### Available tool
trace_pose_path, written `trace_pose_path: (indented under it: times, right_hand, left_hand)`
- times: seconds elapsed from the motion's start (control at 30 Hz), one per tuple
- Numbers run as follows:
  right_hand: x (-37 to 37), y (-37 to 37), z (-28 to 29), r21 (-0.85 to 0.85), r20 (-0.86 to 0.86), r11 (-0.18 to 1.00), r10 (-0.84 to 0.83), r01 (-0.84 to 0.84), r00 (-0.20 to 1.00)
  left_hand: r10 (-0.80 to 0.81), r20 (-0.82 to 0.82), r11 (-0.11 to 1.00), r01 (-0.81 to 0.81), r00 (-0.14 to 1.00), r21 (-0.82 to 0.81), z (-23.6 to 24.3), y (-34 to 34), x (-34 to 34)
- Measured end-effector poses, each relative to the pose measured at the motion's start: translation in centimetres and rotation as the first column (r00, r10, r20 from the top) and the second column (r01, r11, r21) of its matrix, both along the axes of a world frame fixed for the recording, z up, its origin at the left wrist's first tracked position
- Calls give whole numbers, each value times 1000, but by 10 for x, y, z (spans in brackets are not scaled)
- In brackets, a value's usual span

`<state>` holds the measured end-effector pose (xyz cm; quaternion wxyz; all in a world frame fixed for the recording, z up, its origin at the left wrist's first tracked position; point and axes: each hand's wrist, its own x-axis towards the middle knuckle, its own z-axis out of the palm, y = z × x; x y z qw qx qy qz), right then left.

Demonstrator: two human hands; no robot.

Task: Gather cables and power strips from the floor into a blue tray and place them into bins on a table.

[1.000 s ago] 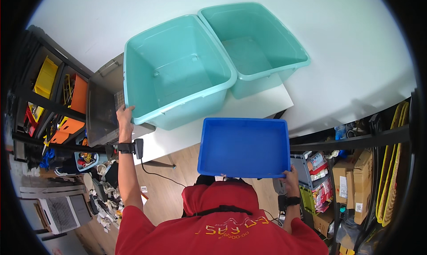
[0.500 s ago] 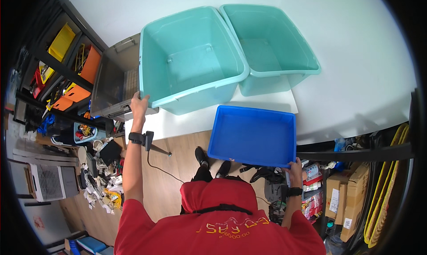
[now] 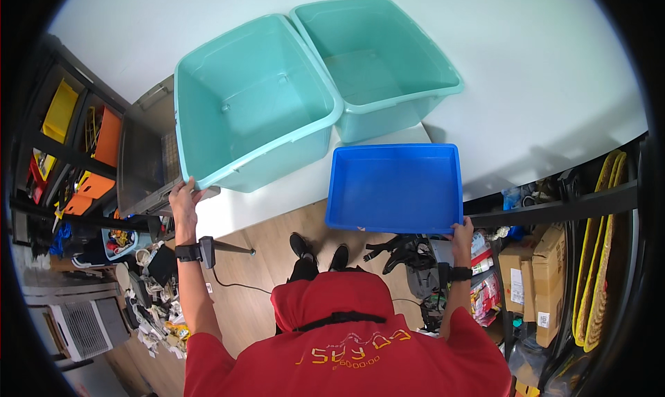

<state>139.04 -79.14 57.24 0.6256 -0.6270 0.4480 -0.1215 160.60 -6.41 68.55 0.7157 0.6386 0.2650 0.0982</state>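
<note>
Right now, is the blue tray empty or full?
The blue tray is empty: its bare bottom shows from wall to wall, with your right hand at its near right corner.

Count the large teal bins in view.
2. The left teal bin has the left hand at its near corner; the right teal bin stands beside it. Any nested inside would be hard to see.
</note>
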Motion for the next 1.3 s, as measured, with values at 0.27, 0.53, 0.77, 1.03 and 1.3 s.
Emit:
trace_pose_path:
  times: [0.27,0.53,0.77,1.03,1.3]
  right_hand:
    - [56,-41,-17,-47,-63,997,60,-63,996]
    - [109,-65,-67,-65,-135,997,22,-31,991]
    - [138,-52,-119,149,-104,981,-106,121,989]
    - [123,-71,-175,268,176,963,-89,40,980]
    - [107,44,-134,573,193,819,-122,-11,974]
  left_hand:
    - [96,-54,975,-83,994,208,-24,58,17]
    - [83,-4,967,-80,997,240,-3,24,6]
    - [147,34,961,-151,989,231,-5,1,-26]
    - [-346,-431,848,474,834,237,-120,-91,-52]
    - [-868,-463,282,946,180,-160,-172,-238,-17]
